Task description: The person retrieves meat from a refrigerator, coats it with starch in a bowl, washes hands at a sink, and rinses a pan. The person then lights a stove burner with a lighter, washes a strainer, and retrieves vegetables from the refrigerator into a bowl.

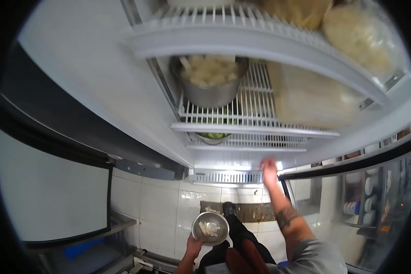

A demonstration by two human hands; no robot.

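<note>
My left hand point(195, 245) grips the rim of a round metal bowl point(220, 236) at the lower middle, with several pale strips of food point(208, 229) lying in it. My right hand point(269, 167) is stretched forward near the bottom of an open refrigerator, blurred by motion, and its fingers cannot be made out. Above it are white wire shelves point(255, 98). On one shelf stands a metal pot point(211, 94) filled with pale chunks, beside a large pale container or package point(313, 98). Lower down sits a bowl with green food point(213, 136).
Bagged pale food point(358, 39) lies on the top shelf at the right. A glass door point(374, 201) stands open at the right, reflecting shelves. Below are a tiled floor point(157, 201) and a brown mat point(258, 212). A metal table point(123, 223) is at the lower left.
</note>
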